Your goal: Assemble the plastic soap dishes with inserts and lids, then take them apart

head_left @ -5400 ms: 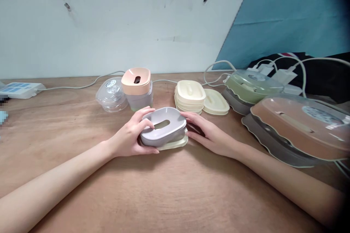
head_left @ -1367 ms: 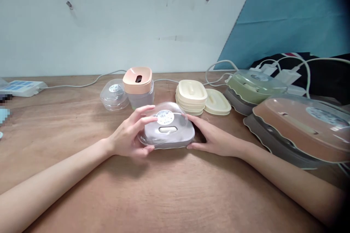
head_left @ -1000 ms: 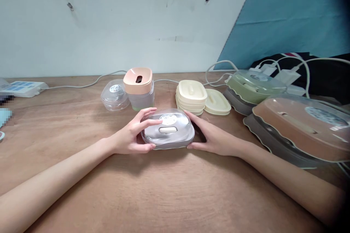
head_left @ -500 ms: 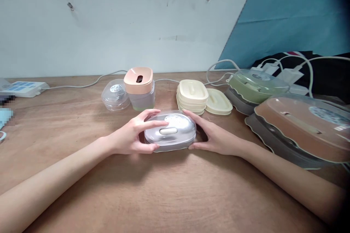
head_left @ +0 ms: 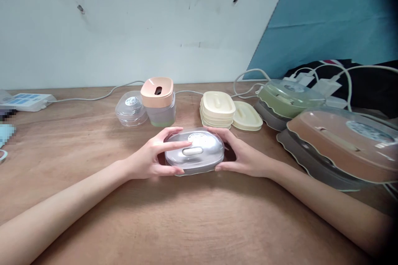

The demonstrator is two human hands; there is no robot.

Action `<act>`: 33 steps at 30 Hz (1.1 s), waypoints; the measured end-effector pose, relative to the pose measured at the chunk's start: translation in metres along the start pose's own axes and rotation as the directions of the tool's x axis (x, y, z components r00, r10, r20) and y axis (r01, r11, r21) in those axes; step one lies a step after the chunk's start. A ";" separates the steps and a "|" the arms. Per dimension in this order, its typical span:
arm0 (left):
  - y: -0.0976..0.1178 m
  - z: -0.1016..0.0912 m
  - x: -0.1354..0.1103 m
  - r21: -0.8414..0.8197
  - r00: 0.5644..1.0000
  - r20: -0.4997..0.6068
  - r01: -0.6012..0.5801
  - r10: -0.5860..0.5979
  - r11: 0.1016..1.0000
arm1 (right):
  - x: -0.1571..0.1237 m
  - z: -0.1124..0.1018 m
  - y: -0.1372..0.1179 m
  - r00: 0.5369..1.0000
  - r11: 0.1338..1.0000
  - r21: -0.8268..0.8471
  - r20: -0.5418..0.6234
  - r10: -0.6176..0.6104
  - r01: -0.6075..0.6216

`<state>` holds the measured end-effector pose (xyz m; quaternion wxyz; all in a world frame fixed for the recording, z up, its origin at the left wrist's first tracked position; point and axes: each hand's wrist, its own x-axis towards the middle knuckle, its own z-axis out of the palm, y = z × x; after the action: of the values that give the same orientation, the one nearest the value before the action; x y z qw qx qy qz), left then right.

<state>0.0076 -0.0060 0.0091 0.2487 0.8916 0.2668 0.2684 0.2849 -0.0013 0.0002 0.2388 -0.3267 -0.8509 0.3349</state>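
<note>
A grey oval plastic box with a clear lid (head_left: 199,159) stands on the wooden table in front of me. Its top carries a white oblong slot or grip and a round printed sticker. My left hand (head_left: 152,153) grips the left end, thumb on the near side and a finger stretched across the lid. Around the right end is my right hand (head_left: 241,153), its thumb at the near edge and fingers at the far side. Behind the box are a stack of cream lids (head_left: 217,107) and a peach slotted cover (head_left: 157,93) on stacked grey tubs (head_left: 161,114).
A clear round container (head_left: 131,109) sits left of the tubs. One loose cream lid (head_left: 247,116) lies by the stack. Larger green (head_left: 286,97) and orange lidded boxes (head_left: 336,136) crowd the right, near white cables and plugs (head_left: 328,87). A power strip (head_left: 29,101) lies far left.
The box and both hands have shifted very slightly within the view, and the left thumb sits a little further right. Both hands keep their hold.
</note>
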 end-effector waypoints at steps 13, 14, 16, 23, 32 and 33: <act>-0.005 0.002 -0.001 -0.006 0.994 0.020 -0.105 0.105 0.994 | 0.000 0.000 0.001 0.999 0.998 -0.048 -0.021 -0.029 0.028; -0.004 0.002 -0.001 -0.001 0.993 0.017 -0.113 0.113 0.994 | 0.000 0.000 0.002 0.999 0.998 -0.054 -0.027 -0.034 0.033; -0.005 0.002 -0.002 -0.006 0.994 0.023 -0.111 0.111 0.994 | 0.000 0.000 0.003 0.999 0.998 -0.050 -0.030 -0.038 0.036; -0.002 0.000 -0.001 -0.050 0.992 0.102 -0.066 0.071 0.997 | -0.002 0.001 0.000 0.993 0.968 -0.227 -0.033 -0.116 0.105; 0.000 0.008 0.000 0.027 0.991 0.131 0.005 -0.009 1.000 | -0.003 0.003 -0.032 0.931 0.645 -0.693 0.111 -0.347 0.323; -0.001 0.009 0.000 0.062 0.993 0.114 0.022 -0.029 0.998 | -0.006 0.004 -0.037 0.941 0.628 -0.725 0.082 -0.327 0.282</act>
<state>0.0133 -0.0080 0.0017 0.2401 0.9093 0.2711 0.2052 0.2723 -0.0279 0.0233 0.1668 -0.2553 -0.9485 -0.0852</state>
